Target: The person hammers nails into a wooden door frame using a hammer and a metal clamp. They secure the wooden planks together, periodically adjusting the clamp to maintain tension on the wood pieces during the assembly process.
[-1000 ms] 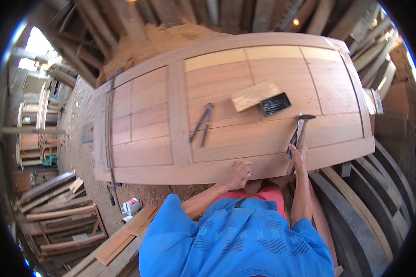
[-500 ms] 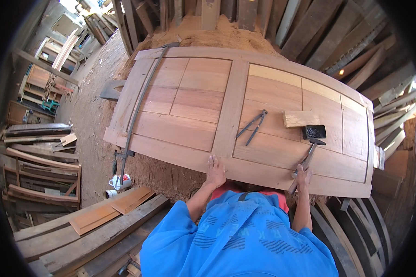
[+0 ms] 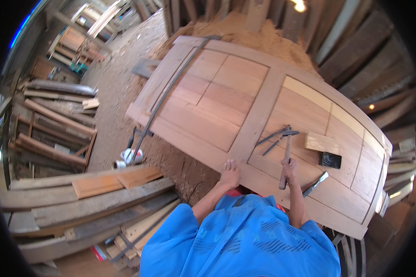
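A large wooden panelled door (image 3: 252, 121) lies flat before me. My left hand (image 3: 230, 174) rests on its near edge, fingers stretched out. My right hand (image 3: 289, 170) is wrapped round the handle of a hammer (image 3: 288, 147), whose head points away from me and overlaps the jaws of a pair of pincers (image 3: 272, 141) in this view. A chisel (image 3: 315, 183) lies on the door to the right of my right forearm. Farther off are a pale wood block (image 3: 321, 142) and a small black open box (image 3: 330, 160) touching it or nearly so.
A long bar clamp (image 3: 171, 87) spans the door's left part. White cans (image 3: 132, 157) stand on the ground below its near end. Stacked planks (image 3: 101, 203) lie at the lower left; leaning boards (image 3: 374, 64) crowd the far right. Sawdust (image 3: 238, 30) is heaped behind the door.
My right hand has carried the hammer leftward over the door, toward the pincers. The chisel now shows apart from the hand. My left hand stays on the near edge; the view has turned.
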Demonstrator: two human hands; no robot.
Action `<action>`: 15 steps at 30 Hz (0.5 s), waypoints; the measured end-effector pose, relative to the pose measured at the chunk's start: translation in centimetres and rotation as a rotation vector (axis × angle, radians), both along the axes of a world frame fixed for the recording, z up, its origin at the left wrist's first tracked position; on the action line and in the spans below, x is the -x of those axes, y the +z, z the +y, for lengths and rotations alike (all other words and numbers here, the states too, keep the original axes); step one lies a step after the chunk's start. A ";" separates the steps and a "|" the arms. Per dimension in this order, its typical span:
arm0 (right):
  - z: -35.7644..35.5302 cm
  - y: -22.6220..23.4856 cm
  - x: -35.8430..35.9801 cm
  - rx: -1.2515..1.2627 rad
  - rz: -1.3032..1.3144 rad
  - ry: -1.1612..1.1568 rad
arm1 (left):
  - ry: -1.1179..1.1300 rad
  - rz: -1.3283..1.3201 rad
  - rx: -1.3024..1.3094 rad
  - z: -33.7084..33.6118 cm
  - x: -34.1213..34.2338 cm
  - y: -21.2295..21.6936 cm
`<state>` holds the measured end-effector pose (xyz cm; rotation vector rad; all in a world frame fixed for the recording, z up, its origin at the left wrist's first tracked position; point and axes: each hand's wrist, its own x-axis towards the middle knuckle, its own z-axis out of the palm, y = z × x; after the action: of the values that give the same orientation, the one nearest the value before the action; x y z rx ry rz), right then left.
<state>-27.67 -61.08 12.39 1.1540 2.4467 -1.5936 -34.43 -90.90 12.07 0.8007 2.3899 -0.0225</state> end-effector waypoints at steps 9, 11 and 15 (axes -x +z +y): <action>-3.7 -3.7 5.7 0.001 -0.053 0.232 | 0.059 0.171 -0.135 -1.6 -0.2 -4.2; -5.0 -4.1 6.3 0.021 -0.085 0.209 | 0.140 0.063 -0.325 -3.2 0.8 -4.3; -7.0 -4.9 6.9 -0.343 -0.279 0.230 | 0.446 -0.407 -0.681 -8.4 6.5 0.4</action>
<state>-34.57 -68.07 7.48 0.9959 2.6049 -0.9101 -40.89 -99.30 12.44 0.4632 2.1165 1.0715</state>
